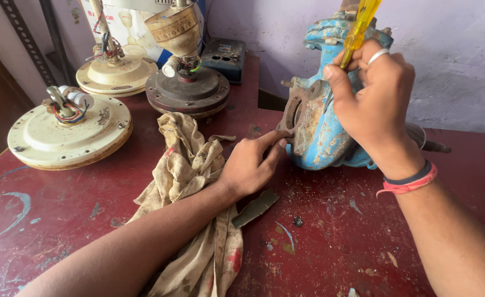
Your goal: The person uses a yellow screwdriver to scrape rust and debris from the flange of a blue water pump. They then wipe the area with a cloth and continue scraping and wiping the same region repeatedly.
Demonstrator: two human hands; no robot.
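A blue pump point(322, 129), rusted and chipped, stands on the red table point(330, 247) near the wall point(451, 60), at the far right of the work area. Its round flange point(296, 113), brown with rust, faces left.

The right hand point(374, 99) is curled shut around a screwdriver point(359, 27) with a clear yellow handle. The handle sticks up above the fist, and the shaft runs down toward the flange, mostly hidden behind the thumb. A ring sits on one finger, and red and dark bands circle the wrist.

The left hand point(250, 165) rests on the table just beside the pump. Its fingers are held loosely together and holding nothing, with the fingertips touching the lower edge of the flange.

Under the left forearm lies a stained beige rag point(190, 165), bunched and trailing toward the near edge. Just beside the left wrist lies a flat greenish strip point(255, 208), with a small dark bit point(298, 221) near it.

Farther left stand three ceiling fan motors. A cream one point(69, 132) has coloured wires at its hub. Another cream one point(116, 71) stands behind it. A dark brown one point(187, 91) has a brass-coloured cup point(175, 27) above it. A dark box point(224, 58) sits against the wall behind that.
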